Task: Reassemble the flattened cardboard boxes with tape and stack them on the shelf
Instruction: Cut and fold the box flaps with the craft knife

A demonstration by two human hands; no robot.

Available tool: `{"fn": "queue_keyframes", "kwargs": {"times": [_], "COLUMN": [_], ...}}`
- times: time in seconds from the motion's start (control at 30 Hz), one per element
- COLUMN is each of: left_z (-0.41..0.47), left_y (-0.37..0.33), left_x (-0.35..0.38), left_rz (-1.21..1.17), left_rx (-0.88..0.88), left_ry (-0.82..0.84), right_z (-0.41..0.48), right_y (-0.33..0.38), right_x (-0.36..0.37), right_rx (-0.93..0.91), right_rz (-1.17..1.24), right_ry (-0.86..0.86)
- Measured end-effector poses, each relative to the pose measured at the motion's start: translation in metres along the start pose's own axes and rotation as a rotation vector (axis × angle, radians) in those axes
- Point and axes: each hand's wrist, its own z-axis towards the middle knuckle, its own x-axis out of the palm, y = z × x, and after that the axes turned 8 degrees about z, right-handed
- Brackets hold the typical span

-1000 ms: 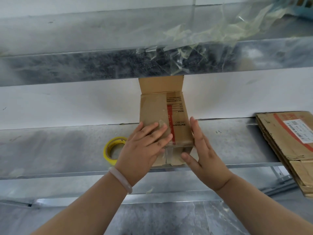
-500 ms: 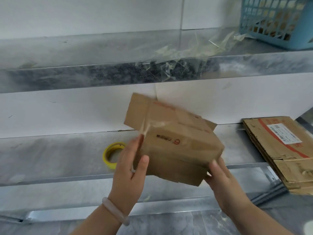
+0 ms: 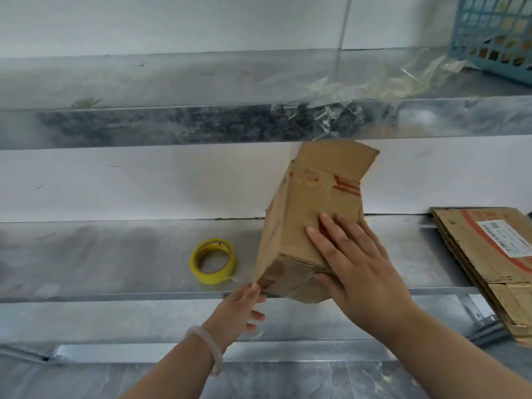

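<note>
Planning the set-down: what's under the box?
The left hand touches the lower near corner of the box, over the front edge of the shelf. The box hides the shelf beneath it and whether it rests there.

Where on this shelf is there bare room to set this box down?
Widest bare patch: the middle shelf left of the yellow tape roll. A narrower strip between the box and the flattened cardboard. Crowded: right end of the upper shelf, with tape scraps and basket.

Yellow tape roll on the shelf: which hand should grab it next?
Left, probably. The left hand is nearer the yellow tape roll and only touches a corner of the brown cardboard box, while the right hand holds that box.
</note>
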Motion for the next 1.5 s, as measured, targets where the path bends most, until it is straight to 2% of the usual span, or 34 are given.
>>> {"fn": "queue_keyframes", "kwargs": {"times": [0.17, 0.27, 0.37, 0.5, 0.57, 0.67, 0.83, 0.9, 1.03, 1.2, 1.33, 1.4, 1.5], "left_z": [0.009, 0.011, 0.01, 0.019, 0.026, 0.037, 0.053, 0.057, 0.051, 0.007, -0.043, -0.065, -0.088], "left_y": [0.025, 0.036, 0.036, 0.032, 0.032, 0.03, 0.033, 0.039, 0.044, 0.026, -0.003, -0.018, -0.042], "left_x": [-0.022, -0.038, -0.05, -0.064, -0.071, -0.08, -0.088, -0.094, -0.106, -0.113, -0.113, -0.112, -0.104], "left_rz": [0.292, 0.323, 0.359, 0.496, 0.582, 0.769, 1.127, 1.196, 1.094, 0.697, 0.589, 0.578, 0.663], "left_rx": [0.053, 0.044, 0.166, 0.345, 0.364, 0.396, 0.387, 0.429, 0.561, 0.568, 0.742, 0.812, 0.915], "left_ry": [-0.076, -0.127, -0.245, -0.412, -0.468, -0.568, -0.485, -0.476, -0.569, -0.639, -0.706, -0.7, -0.668], "right_z": [-0.001, 0.002, 0.012, 0.024, 0.032, 0.043, 0.053, 0.049, 0.036, 0.035, 0.041, 0.049, 0.068], "right_y": [0.014, 0.016, 0.016, 0.019, 0.02, 0.017, 0.022, 0.028, 0.036, 0.045, 0.058, 0.069, 0.09], "right_x": [0.018, 0.021, 0.021, 0.025, 0.025, 0.028, 0.024, 0.022, 0.023, 0.017, 0.009, -0.001, -0.014], "right_rx": [-0.186, -0.217, -0.275, -0.191, -0.143, -0.173, -0.144, -0.154, -0.15, -0.074, -0.016, 0.06, 0.205], "right_rz": [-0.137, -0.138, -0.139, -0.097, -0.088, -0.072, -0.065, -0.075, -0.027, 0.005, 0.048, 0.215, 0.572], "right_ry": [0.146, 0.181, 0.223, 0.26, 0.278, 0.301, 0.298, 0.249, 0.215, 0.242, 0.24, 0.213, 0.28]}}
